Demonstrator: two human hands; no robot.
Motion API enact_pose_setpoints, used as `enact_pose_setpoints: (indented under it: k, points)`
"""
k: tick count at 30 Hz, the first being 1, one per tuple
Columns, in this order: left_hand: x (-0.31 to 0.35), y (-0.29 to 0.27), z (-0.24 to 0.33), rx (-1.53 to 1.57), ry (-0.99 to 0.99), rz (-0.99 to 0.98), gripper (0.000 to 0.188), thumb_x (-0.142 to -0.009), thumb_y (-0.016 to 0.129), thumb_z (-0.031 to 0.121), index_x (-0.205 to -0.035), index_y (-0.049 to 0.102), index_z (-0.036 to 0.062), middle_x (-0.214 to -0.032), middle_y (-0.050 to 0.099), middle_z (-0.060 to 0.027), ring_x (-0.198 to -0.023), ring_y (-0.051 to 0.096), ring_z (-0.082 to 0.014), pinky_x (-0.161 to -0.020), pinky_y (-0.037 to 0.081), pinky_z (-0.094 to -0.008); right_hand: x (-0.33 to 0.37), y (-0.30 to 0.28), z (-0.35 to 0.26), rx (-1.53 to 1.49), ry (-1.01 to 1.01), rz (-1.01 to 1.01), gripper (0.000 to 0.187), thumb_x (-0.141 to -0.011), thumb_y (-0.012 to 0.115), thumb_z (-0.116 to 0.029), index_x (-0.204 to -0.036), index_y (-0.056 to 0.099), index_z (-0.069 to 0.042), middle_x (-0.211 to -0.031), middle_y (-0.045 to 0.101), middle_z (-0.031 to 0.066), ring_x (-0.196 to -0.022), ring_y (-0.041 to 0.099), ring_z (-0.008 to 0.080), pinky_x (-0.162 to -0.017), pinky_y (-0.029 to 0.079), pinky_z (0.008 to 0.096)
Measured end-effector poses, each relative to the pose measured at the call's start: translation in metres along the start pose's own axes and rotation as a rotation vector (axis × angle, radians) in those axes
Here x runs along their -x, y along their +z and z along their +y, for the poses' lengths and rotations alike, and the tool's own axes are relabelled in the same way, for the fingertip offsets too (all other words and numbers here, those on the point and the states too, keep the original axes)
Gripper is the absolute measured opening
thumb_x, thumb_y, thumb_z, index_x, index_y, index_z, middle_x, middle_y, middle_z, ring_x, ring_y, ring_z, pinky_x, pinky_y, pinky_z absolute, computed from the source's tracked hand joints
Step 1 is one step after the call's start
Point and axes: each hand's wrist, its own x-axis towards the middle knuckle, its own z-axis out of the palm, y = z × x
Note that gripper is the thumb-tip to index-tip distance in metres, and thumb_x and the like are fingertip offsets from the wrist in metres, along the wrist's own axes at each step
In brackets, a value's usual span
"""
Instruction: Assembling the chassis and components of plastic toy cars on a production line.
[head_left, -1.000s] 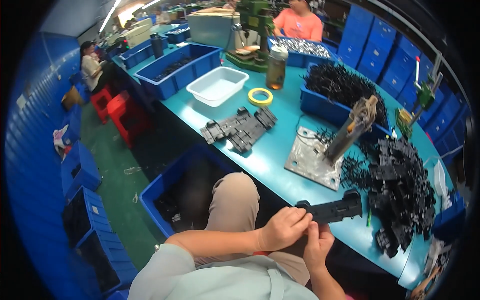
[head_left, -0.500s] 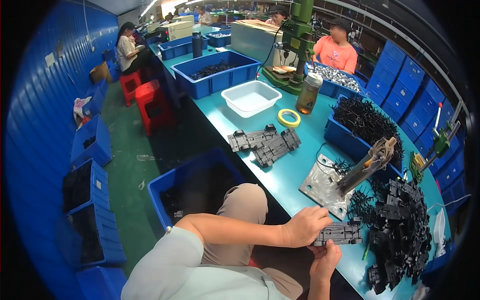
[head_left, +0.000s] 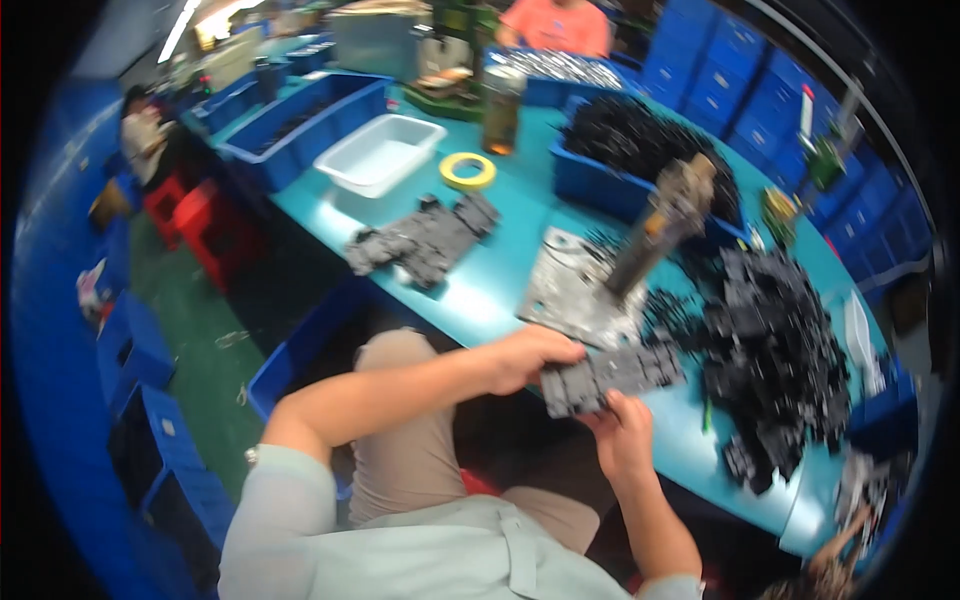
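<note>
A black plastic part (head_left: 612,379), long, narrow and roughly flat, with ribs and raised blocks along the face that shows, its finer detail lost to blur; it is held near its left end, the left hand (head_left: 532,358) at the upper corner, the right hand (head_left: 622,430) at the lower edge; it slants slightly up to the right, that end free, above the table's (head_left: 475,292) near edge.

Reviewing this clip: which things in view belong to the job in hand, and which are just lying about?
Likely part of the job:
- black part, held by the left hand and right hand
- heap of black pieces

Apparently just lying about:
- yellow tape roll
- white tray
- bottle with brown liquid
- red stool
</note>
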Motion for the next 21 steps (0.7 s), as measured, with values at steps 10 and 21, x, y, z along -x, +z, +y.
enact_pose_setpoints:
  k: [10, 21]
  points:
    - [-0.017, -0.008, 0.017, 0.094, -0.007, 0.067, 0.04, -0.095, 0.052, 0.029, -0.118, 0.052, -0.0038, -0.115, 0.059, -0.0146, -0.105, 0.059, -0.0242, -0.093, 0.048, -0.0384, -0.032, 0.004, -0.016, -0.103, 0.193, -0.081, 0.024, -0.085, 0.054, -0.011, -0.105, 0.058, 0.002, -0.101, 0.064, 0.0124, -0.094, 0.062, 0.0237, -0.084, 0.05, 0.0407]
    - [-0.03, -0.013, 0.013, 0.248, 0.054, 0.199, 0.042, -0.096, 0.05, 0.033, -0.115, 0.053, -0.0042, -0.11, 0.061, -0.016, -0.097, 0.063, -0.0238, -0.085, 0.053, -0.0361, -0.057, 0.011, -0.01, -0.049, 0.096, -0.072, 0.022, -0.081, 0.054, -0.004, -0.1, 0.061, 0.005, -0.1, 0.064, 0.0128, -0.095, 0.061, 0.0234, -0.083, 0.05, 0.0386]
